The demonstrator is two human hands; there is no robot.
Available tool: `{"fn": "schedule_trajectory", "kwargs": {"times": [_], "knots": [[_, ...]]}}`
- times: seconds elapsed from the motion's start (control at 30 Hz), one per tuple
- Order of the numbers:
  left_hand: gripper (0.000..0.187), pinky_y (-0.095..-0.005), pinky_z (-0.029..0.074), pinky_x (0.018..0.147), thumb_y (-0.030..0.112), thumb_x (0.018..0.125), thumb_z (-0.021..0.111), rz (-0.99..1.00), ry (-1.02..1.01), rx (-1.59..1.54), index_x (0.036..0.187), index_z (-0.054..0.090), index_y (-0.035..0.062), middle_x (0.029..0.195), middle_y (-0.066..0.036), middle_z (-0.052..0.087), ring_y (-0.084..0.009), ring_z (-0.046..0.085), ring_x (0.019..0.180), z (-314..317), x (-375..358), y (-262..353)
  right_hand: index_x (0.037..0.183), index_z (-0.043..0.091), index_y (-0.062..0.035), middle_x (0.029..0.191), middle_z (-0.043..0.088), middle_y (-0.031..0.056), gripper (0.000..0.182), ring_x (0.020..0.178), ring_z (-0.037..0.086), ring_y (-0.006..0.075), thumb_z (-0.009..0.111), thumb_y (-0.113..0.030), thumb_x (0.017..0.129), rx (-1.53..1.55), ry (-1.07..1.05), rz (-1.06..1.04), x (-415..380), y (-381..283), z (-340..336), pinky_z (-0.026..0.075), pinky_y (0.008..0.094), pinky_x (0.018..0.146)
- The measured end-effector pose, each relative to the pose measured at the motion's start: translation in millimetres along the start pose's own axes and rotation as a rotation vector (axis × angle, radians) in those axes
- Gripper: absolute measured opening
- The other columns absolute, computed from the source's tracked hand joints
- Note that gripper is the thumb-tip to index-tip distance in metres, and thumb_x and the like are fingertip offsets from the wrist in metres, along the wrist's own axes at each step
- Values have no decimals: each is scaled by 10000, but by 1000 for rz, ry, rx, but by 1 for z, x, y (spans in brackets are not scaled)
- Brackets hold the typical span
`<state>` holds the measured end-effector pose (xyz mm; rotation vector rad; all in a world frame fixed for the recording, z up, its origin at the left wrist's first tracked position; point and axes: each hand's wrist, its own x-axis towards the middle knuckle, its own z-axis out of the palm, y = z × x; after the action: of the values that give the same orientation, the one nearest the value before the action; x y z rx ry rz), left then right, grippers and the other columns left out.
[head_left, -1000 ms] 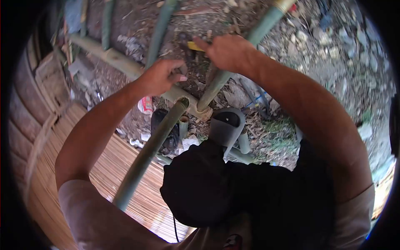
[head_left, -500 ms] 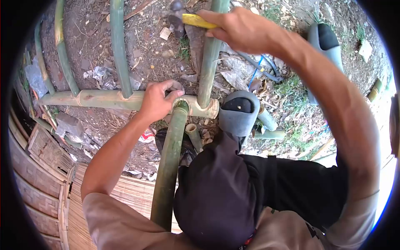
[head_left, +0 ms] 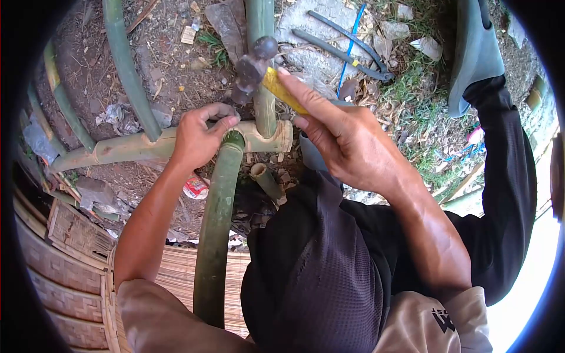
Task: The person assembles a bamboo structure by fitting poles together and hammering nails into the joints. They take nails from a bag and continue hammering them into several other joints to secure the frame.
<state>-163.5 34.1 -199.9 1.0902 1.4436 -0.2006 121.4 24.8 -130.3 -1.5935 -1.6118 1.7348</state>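
My right hand (head_left: 347, 138) grips the yellow handle of a hammer (head_left: 253, 70). Its dark metal head is just above the bamboo joint, close to my left fingertips. My left hand (head_left: 200, 135) rests on a thick horizontal bamboo pole (head_left: 138, 148), thumb and forefinger pinched at its upper edge. Whatever lies between those fingertips is too small to make out. Right beside them, a long green bamboo pole (head_left: 215, 223) meets the horizontal one and runs back past my left side. An upright bamboo piece (head_left: 265, 112) sits in a notch near the pole's right end.
More bamboo uprights (head_left: 126, 65) stand along the horizontal pole to the left. Pincers with dark handles (head_left: 347, 56) lie on the littered ground ahead. A short bamboo offcut (head_left: 266, 179) is near my knee. A woven bamboo wall (head_left: 65, 276) stands at lower left.
My right hand has brought the hammer down from a raised position toward the joint and my left fingers. My left hand keeps its pinch there. The view has shifted, and my right leg shows more.
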Motion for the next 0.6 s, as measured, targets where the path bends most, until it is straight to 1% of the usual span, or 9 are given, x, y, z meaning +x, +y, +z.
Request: {"fn": "schedule_trajectory", "kwargs": {"times": [0.07, 0.1, 0.17, 0.23, 0.27, 0.33, 0.4, 0.47, 0.6], "knots": [[228, -338, 530, 787, 194, 877, 770, 60, 44, 69, 977, 743, -9, 898, -137, 749, -198, 704, 821, 0, -3, 2, 1523, 415, -139, 980, 698, 243, 582, 643, 659, 394, 606, -82, 975, 4, -9, -3, -4, 5, 7, 523, 418, 611], [228, -338, 530, 787, 194, 877, 770, 54, 43, 71, 977, 743, -9, 898, -137, 749, -198, 704, 821, 1, -3, 1, 1515, 421, -134, 937, 694, 244, 572, 648, 665, 389, 598, -72, 975, 22, -4, -12, -5, 6, 10, 521, 430, 611], [198, -354, 535, 765, 171, 874, 760, 230, 83, 194, 959, 744, -6, 881, -143, 739, -247, 712, 805, 2, -2, -2, 1508, 426, -130, 894, 690, 244, 562, 653, 672, 384, 591, -63, 975, 44, -5, -24, -2, 3, 11, 519, 442, 610], [187, -362, 526, 777, 174, 876, 753, 249, 79, 213, 953, 746, 4, 881, -131, 735, -268, 709, 810, 2, -5, 5, 1487, 449, -119, 779, 670, 230, 533, 647, 673, 382, 585, -59, 976, 29, -99, 29, 2, -5, 7, 512, 452, 599], [176, -370, 517, 790, 176, 878, 746, 275, 77, 229, 947, 748, 14, 881, -120, 732, -288, 706, 815, 1, -7, 7, 1487, 449, -119, 779, 670, 230, 533, 647, 673, 382, 585, -59, 976, 35, -103, 28, 4, -4, 12, 512, 452, 599], [176, -370, 510, 793, 157, 878, 749, 284, 80, 246, 949, 741, -4, 889, -128, 721, -277, 688, 826, 2, -7, 2, 1484, 452, -117, 685, 628, 216, 530, 632, 667, 379, 584, -55, 973, 31, -6, -16, 7, -3, 19, 502, 457, 588], [177, -371, 503, 796, 138, 879, 752, 299, 79, 263, 951, 735, -23, 898, -135, 711, -266, 670, 836, 2, -8, 1, 1483, 453, -118, 682, 627, 219, 531, 623, 663, 380, 587, -58, 972, 15, -8, -13, 9, -3, 21, 497, 460, 580], [190, -379, 461, 891, 176, 882, 753, 306, 113, 361, 950, 746, 0, 919, -117, 720, -268, 659, 889, 2, -10, 4, 1482, 454, -118, 679, 625, 221, 532, 613, 659, 382, 590, -60, 971, -8, -6, -10, 9, -4, 21, 492, 462, 572], [197, -378, 404, 966, 208, 883, 753, 277, 107, 343, 949, 754, 22, 930, -92, 728, -265, 654, 919, 3, -9, 2, 1478, 462, -118, 650, 609, 224, 529, 586, 650, 387, 589, -56, 968, 15, 44, -7, 10, -6, 23, 490, 458, 563]]}}
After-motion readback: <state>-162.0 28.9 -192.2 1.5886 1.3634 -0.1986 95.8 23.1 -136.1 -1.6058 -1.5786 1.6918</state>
